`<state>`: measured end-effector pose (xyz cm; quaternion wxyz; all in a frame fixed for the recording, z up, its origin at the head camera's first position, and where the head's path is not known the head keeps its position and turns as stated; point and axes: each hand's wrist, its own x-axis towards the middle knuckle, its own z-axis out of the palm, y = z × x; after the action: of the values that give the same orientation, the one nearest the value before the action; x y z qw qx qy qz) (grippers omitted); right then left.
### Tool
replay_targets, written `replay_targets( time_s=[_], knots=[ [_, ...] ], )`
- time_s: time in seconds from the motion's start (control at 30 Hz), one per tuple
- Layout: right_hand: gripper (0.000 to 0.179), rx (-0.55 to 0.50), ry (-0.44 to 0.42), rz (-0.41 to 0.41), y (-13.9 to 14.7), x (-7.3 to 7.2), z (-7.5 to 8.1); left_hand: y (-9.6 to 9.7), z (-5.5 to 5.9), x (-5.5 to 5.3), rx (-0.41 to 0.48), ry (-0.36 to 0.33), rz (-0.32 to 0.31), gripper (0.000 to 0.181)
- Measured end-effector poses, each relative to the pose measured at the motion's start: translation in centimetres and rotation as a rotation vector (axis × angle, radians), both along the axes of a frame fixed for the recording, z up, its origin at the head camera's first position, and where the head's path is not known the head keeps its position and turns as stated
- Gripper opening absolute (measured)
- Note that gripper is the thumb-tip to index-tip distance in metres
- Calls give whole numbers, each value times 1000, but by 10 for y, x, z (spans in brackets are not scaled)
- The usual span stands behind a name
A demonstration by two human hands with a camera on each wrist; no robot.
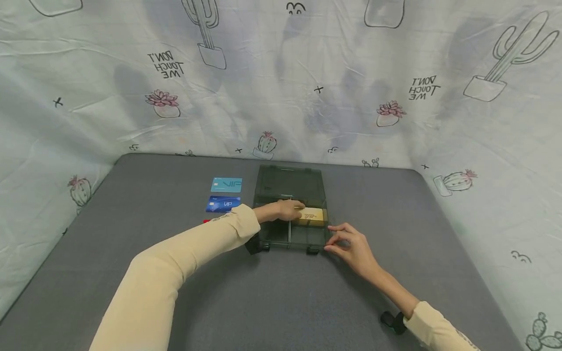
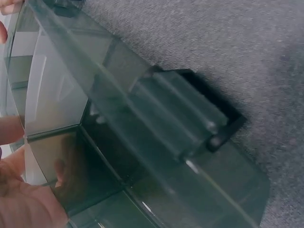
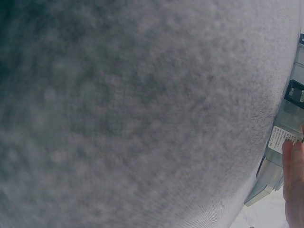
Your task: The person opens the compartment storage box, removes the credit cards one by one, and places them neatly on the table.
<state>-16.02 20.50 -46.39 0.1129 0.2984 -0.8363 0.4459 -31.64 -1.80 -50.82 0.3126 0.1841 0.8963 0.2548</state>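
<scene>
A dark translucent plastic organizer box (image 1: pixel 274 236) lies with its lid (image 1: pixel 290 180) folded back, dividers splitting its inside. My left hand (image 1: pixel 290 210) reaches into it from the left and pinches the left end of a gold card (image 1: pixel 312 213), which sits over a right-hand compartment. In the left wrist view, the box wall (image 2: pixel 118 128) partly covers this hand (image 2: pixel 28 202) and its fingertips are hidden. At the box's right side, my right hand (image 1: pixel 353 247) touches the wall with extended fingers, seen beside a white label (image 3: pixel 280 139) in the right wrist view.
Left of the box lie a light blue card (image 1: pixel 226 185) and a dark blue card (image 1: pixel 223 204). A bit of a red thing (image 1: pixel 206 221) shows behind the left sleeve. The grey table (image 1: pixel 281 297) meets a printed cloth (image 1: pixel 281 97) at the back and sides.
</scene>
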Motion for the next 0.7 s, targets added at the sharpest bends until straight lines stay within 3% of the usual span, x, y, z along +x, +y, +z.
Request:
replay_targets(
  time_s=[0.07,0.1,0.13,0.33,0.47,0.53,0.63,0.67,0.7],
  knots=[
    [14,0,1,2,0,0,-1,-1,13,10,-23,14,12,51],
    [13,0,1,2,0,1,-1,-1,2,1,-33,15,13,52],
    [13,0,1,2,-1,1,-2,-1,2,0,-54,26,12,53],
    [16,-5,2,-6,-1,1,-4,7,-27,-20,-223,161,-68,40],
    [16,-11,8,-7,-2,1,-6,15,-27,-22,-295,105,-46,36],
    [16,-14,9,-6,-2,1,-7,17,-28,-20,-301,119,-50,33],
    [15,-18,7,-5,-2,2,-7,17,-1,-4,-313,100,-48,33],
    [16,-19,8,-6,-2,2,-7,17,14,5,-307,94,-47,33],
    [16,-19,10,-7,-1,2,-8,17,19,8,-304,96,-44,34]
  ],
)
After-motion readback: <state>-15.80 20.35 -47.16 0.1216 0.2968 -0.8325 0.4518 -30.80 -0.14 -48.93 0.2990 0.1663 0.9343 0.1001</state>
